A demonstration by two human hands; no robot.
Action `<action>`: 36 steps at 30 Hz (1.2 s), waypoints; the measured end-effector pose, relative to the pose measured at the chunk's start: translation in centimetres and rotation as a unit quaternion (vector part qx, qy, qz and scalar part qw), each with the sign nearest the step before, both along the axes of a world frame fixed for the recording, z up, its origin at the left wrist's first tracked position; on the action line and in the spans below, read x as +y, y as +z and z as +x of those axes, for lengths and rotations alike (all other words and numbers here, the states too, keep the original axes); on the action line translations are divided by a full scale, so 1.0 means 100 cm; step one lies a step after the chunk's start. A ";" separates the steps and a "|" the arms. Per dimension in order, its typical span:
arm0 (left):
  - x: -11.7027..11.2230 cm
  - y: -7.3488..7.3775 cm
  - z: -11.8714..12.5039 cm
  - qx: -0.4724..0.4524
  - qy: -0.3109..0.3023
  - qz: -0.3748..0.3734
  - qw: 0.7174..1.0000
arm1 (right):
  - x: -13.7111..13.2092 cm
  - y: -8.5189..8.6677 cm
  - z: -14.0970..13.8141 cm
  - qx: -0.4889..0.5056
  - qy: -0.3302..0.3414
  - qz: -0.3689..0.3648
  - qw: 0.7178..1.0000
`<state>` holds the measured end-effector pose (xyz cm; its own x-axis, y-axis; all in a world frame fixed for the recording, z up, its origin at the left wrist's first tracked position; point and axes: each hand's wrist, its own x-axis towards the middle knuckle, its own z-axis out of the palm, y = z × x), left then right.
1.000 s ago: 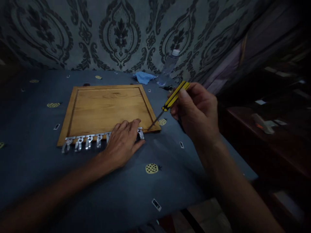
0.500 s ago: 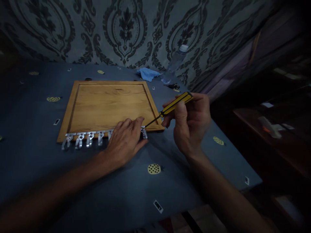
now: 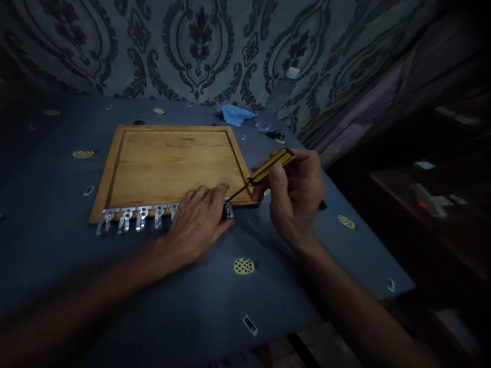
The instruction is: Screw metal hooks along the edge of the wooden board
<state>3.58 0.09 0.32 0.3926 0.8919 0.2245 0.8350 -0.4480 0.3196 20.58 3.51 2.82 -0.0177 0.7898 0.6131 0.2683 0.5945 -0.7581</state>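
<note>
A square wooden board (image 3: 169, 163) with a raised rim lies on a blue cloth-covered table (image 3: 215, 301). A metal strip of hooks (image 3: 130, 218) runs along the board's near edge. My left hand (image 3: 197, 222) lies flat on the right part of this strip, fingers stretched out, pressing it down. My right hand (image 3: 297, 197) is closed round a yellow and black screwdriver (image 3: 264, 171). The screwdriver's tip rests at the strip's right end (image 3: 229, 204), just past my left fingertips.
A clear plastic bottle (image 3: 278, 97) and a crumpled blue cloth (image 3: 235, 115) sit at the table's far edge against patterned wallpaper. A small dark object (image 3: 275, 135) lies near the bottle. Dark wooden furniture (image 3: 422, 204) stands off the table's right edge.
My right hand has come down and to the left, bringing the screwdriver's tip from the board's right corner to the strip's right end. My left hand has stayed on the strip.
</note>
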 end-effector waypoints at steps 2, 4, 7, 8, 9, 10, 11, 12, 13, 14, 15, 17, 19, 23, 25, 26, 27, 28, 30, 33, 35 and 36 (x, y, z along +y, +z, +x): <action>0.000 0.000 0.000 0.003 0.002 0.001 1.000 | 0.002 -0.002 0.000 0.033 0.031 0.024 0.999; 0.000 0.000 0.000 0.003 -0.001 0.004 1.000 | 0.004 -0.003 0.000 0.047 0.044 0.028 0.998; 0.001 0.000 -0.001 0.005 -0.001 0.004 1.000 | 0.002 0.000 0.000 0.042 0.036 0.009 0.998; 0.001 0.000 0.000 0.006 -0.001 0.003 1.000 | 0.001 0.001 0.000 0.036 0.034 -0.003 0.999; 0.001 0.000 0.000 0.007 -0.001 0.001 1.000 | 0.000 0.003 -0.001 0.029 0.034 -0.017 0.999; 0.001 0.000 0.000 0.007 -0.001 0.000 1.000 | -0.001 0.005 -0.001 0.022 0.038 -0.031 0.999; 0.001 0.001 0.000 0.007 -0.001 0.000 1.000 | -0.001 0.008 -0.002 0.018 0.044 -0.043 0.998; 0.001 0.001 0.000 0.007 -0.001 0.001 1.000 | -0.002 0.010 -0.003 0.016 0.054 -0.054 0.997; 0.001 0.000 0.000 0.006 -0.001 0.002 1.000 | -0.002 0.013 -0.003 0.015 0.064 -0.060 0.996; 0.001 0.000 0.000 0.006 -0.001 0.004 1.000 | -0.002 0.016 -0.004 0.013 0.074 -0.066 0.995; 0.000 0.000 0.000 0.004 0.000 0.008 1.000 | -0.002 0.018 -0.005 0.011 0.085 -0.071 0.994; 0.000 -0.002 0.000 -0.003 -0.002 0.015 1.000 | 0.000 0.022 -0.007 0.006 0.105 -0.079 0.991; 0.000 -0.003 0.000 -0.017 -0.004 0.021 1.000 | 0.002 0.025 -0.008 -0.001 0.119 -0.089 0.989; 0.001 -0.003 -0.001 -0.045 0.001 0.016 0.999 | 0.006 0.027 -0.011 -0.002 0.137 -0.110 0.984; 0.002 -0.004 -0.002 -0.050 0.003 0.011 0.999 | 0.007 0.025 -0.013 0.013 0.139 -0.115 0.984; 0.002 -0.004 -0.001 -0.052 0.004 0.010 0.999 | 0.007 0.025 -0.013 0.021 0.136 -0.117 0.984; 0.001 -0.004 -0.001 -0.052 0.005 0.010 0.999 | 0.007 0.023 -0.014 0.028 0.132 -0.118 0.984; 0.001 -0.004 -0.001 -0.053 0.005 0.010 0.999 | 0.006 0.022 -0.014 0.033 0.127 -0.118 0.984; 0.000 -0.005 -0.001 -0.054 0.003 0.012 0.998 | 0.006 0.020 -0.014 0.042 0.116 -0.120 0.985; -0.001 -0.005 -0.001 -0.053 -0.005 0.016 0.998 | 0.005 0.018 -0.011 0.051 0.105 -0.117 0.986; -0.002 -0.005 -0.002 -0.046 -0.009 0.022 0.999 | 0.005 0.018 -0.009 0.042 0.099 -0.117 0.987; -0.002 -0.005 -0.003 -0.042 -0.012 0.028 0.999 | 0.006 0.018 -0.007 0.034 0.095 -0.118 0.988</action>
